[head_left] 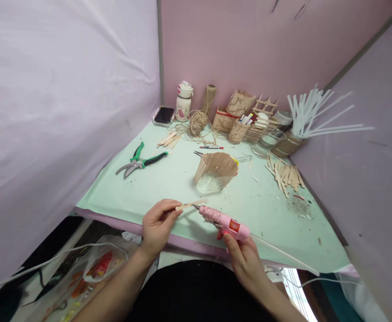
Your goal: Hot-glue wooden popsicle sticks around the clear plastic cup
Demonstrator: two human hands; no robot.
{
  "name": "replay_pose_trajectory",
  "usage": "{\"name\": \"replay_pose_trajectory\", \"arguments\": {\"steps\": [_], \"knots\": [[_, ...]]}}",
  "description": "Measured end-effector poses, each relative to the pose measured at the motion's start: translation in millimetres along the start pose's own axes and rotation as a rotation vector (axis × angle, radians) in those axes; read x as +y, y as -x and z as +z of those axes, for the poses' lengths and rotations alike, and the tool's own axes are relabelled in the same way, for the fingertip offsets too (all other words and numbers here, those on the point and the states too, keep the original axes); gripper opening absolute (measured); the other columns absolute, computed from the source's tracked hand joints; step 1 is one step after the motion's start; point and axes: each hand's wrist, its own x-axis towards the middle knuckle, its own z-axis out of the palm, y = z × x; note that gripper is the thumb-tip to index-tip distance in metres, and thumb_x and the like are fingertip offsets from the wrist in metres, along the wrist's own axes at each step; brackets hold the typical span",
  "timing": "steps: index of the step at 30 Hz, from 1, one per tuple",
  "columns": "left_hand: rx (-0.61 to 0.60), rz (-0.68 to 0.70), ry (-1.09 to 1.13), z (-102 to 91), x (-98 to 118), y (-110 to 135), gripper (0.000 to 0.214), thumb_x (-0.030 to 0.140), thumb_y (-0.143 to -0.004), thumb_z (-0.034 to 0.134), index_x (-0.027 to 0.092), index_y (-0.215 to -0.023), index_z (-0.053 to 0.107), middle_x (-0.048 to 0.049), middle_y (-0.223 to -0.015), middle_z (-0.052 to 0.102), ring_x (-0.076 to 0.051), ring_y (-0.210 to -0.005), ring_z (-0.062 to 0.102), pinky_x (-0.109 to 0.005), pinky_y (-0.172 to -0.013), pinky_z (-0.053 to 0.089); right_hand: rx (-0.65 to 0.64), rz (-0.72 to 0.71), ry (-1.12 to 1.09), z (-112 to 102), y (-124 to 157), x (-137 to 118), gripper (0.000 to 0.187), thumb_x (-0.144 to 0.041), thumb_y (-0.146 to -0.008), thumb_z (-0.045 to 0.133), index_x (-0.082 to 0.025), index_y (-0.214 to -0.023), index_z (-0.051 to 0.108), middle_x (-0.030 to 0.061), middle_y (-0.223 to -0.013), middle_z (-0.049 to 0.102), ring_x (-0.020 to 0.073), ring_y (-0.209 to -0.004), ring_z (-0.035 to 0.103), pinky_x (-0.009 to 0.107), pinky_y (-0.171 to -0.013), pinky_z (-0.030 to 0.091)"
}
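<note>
Stick (186,206): looked pale, slim.
Glue gun (223,221): was pink, stained.
Left hand (159,222): pinched the stick.
Right hand (242,254): clasped the glue gun.

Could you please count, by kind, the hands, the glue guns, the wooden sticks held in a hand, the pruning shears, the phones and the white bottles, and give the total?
Hands: 2 (left hand, right hand)
Glue gun: 1
Held wooden stick: 1
Pruning shears: 1
Phone: 1
White bottle: 1
Total: 7
</note>
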Motion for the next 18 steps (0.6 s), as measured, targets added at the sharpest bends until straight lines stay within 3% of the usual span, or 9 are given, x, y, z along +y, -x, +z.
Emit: {"name": "replay_pose_trajectory", "arguments": {"steps": [10,18], "knots": [[0.000,-0.001,-0.020,-0.9,1.8,0.8,0.014,0.013,-0.081,0.073,0.023,-0.091,0.075,-0.0008,-0.087,0.074,-0.012,-0.081,0.070,-0.019,-0.073,0.056,0.026,0.035,0.006,2.0,2.1,6.4,0.054,-0.062,-0.095,0.038,-0.023,-0.073,0.068,0.0064,-0.072,0.069,0.0211,-0.066,0.061,0.032,-0.073,0.055],[0.002,0.003,-0.021,0.1,-0.1,0.8,0.015,0.012,-0.082,0.073,0.024,-0.091,0.075,0.0006,-0.088,0.074,-0.011,-0.082,0.069,-0.018,-0.074,0.056,0.039,0.014,0.014,0.2,0.7,5.4,0.052,-0.058,-0.096,0.038,-0.023,-0.070,0.067,0.0039,-0.064,0.064,0.0196,-0.059,0.058,0.032,-0.068,0.054]]}}
